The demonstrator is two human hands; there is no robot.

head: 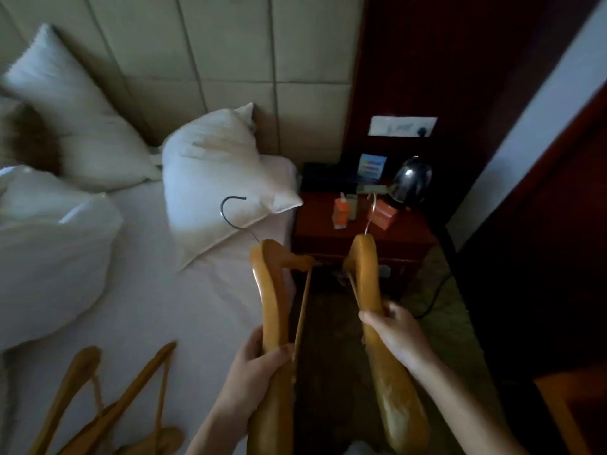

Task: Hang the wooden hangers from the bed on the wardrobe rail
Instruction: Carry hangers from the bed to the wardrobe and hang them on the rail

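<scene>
My left hand (258, 366) grips a wooden hanger (267, 290) by one arm, its metal hook (230, 210) pointing up over the bed's right edge. My right hand (395, 333) holds a second wooden hanger (366, 274) above the floor beside the bed, its hook toward the nightstand. Several more wooden hangers (98, 405) lie in a loose pile on the white sheet (184, 307) at the lower left. No wardrobe rail is in view.
White pillows (216, 178) lean against the padded headboard (230, 60). A dark red nightstand (358, 234) stands to the right of the bed with orange boxes (382, 215) and a metal kettle (410, 178). A black cable (433, 297) runs across the carpet.
</scene>
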